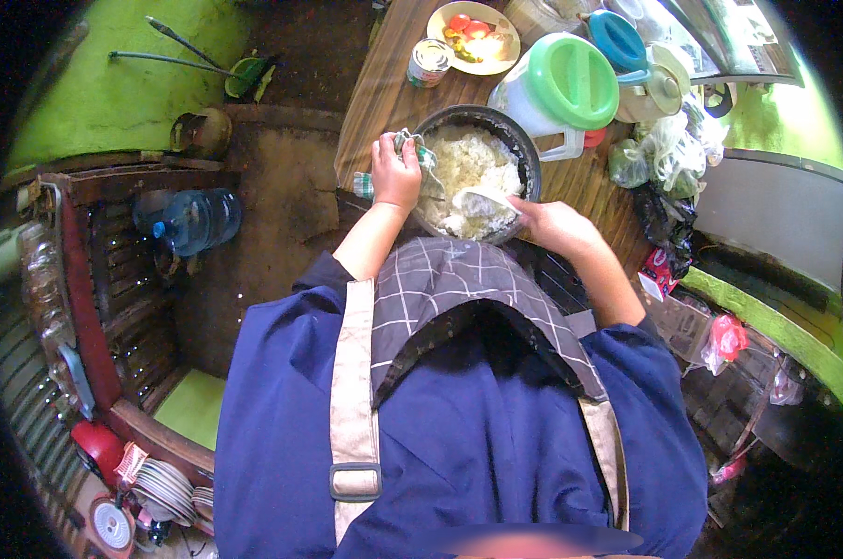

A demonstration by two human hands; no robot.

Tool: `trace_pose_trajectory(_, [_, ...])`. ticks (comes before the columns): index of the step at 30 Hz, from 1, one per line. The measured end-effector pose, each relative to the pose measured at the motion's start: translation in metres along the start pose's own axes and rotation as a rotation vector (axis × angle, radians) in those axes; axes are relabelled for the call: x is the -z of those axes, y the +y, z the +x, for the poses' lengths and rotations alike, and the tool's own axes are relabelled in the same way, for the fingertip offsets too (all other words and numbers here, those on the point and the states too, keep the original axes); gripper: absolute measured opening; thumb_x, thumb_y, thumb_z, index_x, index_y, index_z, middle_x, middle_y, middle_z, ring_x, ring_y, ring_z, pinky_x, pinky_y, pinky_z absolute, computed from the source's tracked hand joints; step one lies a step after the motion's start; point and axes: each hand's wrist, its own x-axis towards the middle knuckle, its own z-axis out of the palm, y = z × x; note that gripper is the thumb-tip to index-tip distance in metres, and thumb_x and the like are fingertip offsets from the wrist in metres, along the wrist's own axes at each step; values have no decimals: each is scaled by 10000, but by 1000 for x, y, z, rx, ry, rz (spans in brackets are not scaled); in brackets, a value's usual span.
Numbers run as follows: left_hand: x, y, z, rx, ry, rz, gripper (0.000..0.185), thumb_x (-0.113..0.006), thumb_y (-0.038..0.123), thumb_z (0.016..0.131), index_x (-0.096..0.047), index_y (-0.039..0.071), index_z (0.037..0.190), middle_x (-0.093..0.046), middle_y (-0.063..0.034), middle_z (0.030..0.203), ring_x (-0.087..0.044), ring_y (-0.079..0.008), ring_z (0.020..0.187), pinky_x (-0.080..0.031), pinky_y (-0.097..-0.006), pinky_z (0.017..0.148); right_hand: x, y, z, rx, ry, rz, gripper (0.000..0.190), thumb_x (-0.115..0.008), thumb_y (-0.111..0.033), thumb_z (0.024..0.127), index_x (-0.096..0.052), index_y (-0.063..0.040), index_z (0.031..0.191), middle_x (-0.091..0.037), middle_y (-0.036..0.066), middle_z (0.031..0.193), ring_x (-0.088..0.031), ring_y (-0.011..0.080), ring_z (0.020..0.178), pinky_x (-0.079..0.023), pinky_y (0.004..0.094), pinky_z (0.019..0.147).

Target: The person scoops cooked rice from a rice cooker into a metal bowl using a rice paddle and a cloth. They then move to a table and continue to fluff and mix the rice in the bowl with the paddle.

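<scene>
A dark pot [530,150] of cooked white rice [481,150] stands at the front edge of the wooden table, close against my apron [449,279]. My left hand [397,171] grips the pot's left rim through a green and white checked cloth [425,159]. In my right hand [558,223] is the handle of a white rice paddle [481,201], whose blade rests in the rice near the pot's front right. Rice grains cling to the inner wall of the pot.
Behind the pot are an opened tin can [430,63] and a plate [439,24] of tomatoes and peppers. A green-lidded plastic pitcher [575,84] stands right of them, near a blue-lidded jug [617,42]. Filled plastic bags [676,150] lie farther right. A blue water bottle [198,220] lies at left.
</scene>
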Motion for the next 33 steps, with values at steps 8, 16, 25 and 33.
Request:
trace_pose_trajectory(8, [0,0,0,-38,31,7,231,-516,204,851,-460,23,983,-503,-190,920,-491,-375,864,-405,-432,748,3,-9,6,12,-160,125,384,-460,-199,871,-464,-200,1255,-596,219,992,-580,357,922,-450,407,810])
trace_pose_trajectory(16, [3,-2,0,-40,29,9,226,-519,191,847,-460,13,974,-498,-190,903,-491,-369,849,-407,-430,739,-21,8,28,112,-113,15,518,-452,-189,844,-327,-313,1331,-572,242,1025,-572,374,931,-440,429,822])
trace_pose_trajectory(25, [4,-5,3,-31,55,-2,232,-521,201,848,-463,21,981,-497,-190,905,-499,-373,848,-413,-431,730,-1,-9,6,66,-145,-53,401,-367,-280,902,-385,-310,1302,-591,221,999,-577,371,919,-449,430,812])
trace_pose_trajectory(33, [0,-2,3,-58,63,-4,237,-525,209,847,-462,20,975,-499,-192,902,-499,-375,851,-412,-434,733,-37,-36,27,70,-224,64,393,-393,-289,891,-422,-281,1283,-552,168,1139,-537,328,1038,-418,403,888])
